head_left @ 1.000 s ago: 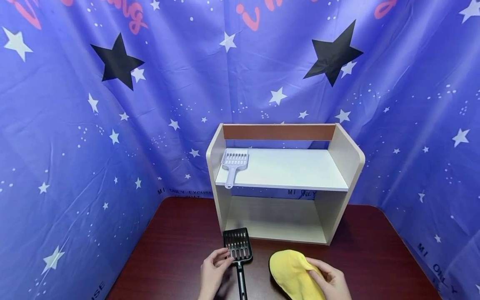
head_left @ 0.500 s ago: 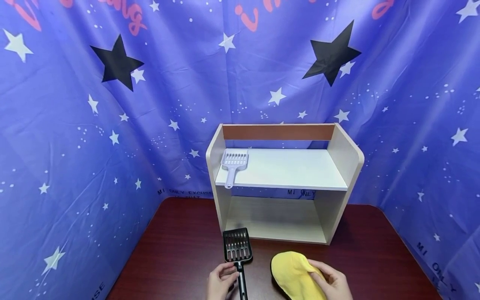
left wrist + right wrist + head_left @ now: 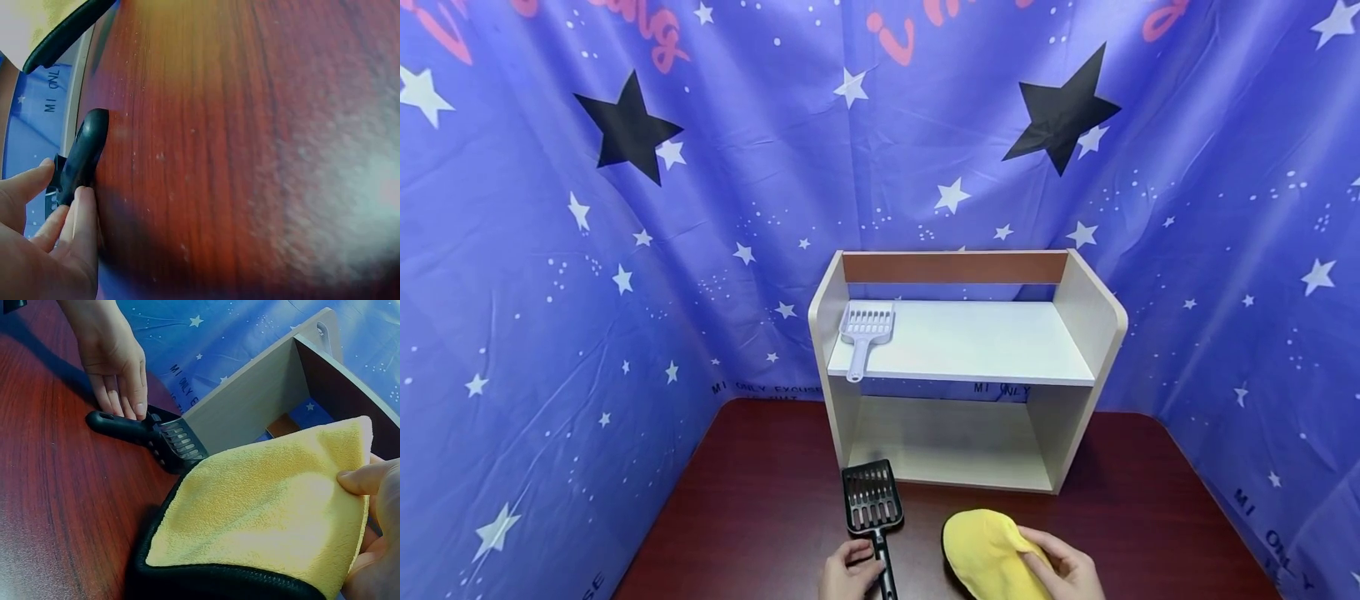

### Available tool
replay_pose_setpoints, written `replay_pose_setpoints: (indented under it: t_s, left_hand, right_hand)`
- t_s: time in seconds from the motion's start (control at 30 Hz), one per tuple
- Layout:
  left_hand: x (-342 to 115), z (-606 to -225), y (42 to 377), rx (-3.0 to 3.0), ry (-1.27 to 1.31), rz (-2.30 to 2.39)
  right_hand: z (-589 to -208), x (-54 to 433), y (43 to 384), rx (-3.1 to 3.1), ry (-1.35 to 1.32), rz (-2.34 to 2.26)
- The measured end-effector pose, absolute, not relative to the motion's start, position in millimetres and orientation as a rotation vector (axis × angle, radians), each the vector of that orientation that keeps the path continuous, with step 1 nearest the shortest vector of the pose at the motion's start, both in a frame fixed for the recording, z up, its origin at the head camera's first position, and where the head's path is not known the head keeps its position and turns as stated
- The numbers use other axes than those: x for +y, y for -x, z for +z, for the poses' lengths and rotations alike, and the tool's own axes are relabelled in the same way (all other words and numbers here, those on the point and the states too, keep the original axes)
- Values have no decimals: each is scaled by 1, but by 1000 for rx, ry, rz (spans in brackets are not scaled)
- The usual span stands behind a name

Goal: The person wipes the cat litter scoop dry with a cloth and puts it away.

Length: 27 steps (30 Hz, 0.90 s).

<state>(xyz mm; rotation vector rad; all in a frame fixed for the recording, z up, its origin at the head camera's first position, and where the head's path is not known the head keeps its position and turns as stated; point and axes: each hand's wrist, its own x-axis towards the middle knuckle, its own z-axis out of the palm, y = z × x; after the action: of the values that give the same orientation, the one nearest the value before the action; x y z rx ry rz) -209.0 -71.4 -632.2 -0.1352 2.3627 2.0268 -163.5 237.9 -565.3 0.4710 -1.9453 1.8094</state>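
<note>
"Black scoop (image 3: pixel 874 530), then: where do you have it?"

"You have it at the dark red table (image 3: pixel 760 500), slotted head pointing to the front left corner of the shelf unit (image 3: pixel 1097 333), handle running back toward you. Whether the handle is raised off the wood, I can't tell."

"And your left hand (image 3: pixel 850 573)?"

"You're pinching the handle just below the head, thumb on one side, fingers on the other."

"What about your right hand (image 3: pixel 1070 571)?"

"You have the yellow cloth (image 3: pixel 988 554) by its right side, thumb on top and fingers curled behind. It's fuzzy, with a black edge, and sits to the right of the scoop, apart from it."

"Anything on your upper board (image 3: pixel 985 337)?"

"You've a pale lavender scoop (image 3: pixel 861 343) at its left end, slots toward the back, handle toward you."
</note>
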Motion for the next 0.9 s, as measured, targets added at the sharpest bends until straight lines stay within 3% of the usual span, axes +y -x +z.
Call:
replay_pose_setpoints:
  t_s: [0.4,0.9]
  left_hand:
    - [-58,-635,210,2895,239,1527]
    - [-75,-636,217,2316,222,1970]
  right_hand:
    - [-567,233,161,-1910,-417,1853]
    - [-572,234,165,-1885,-443,1843]
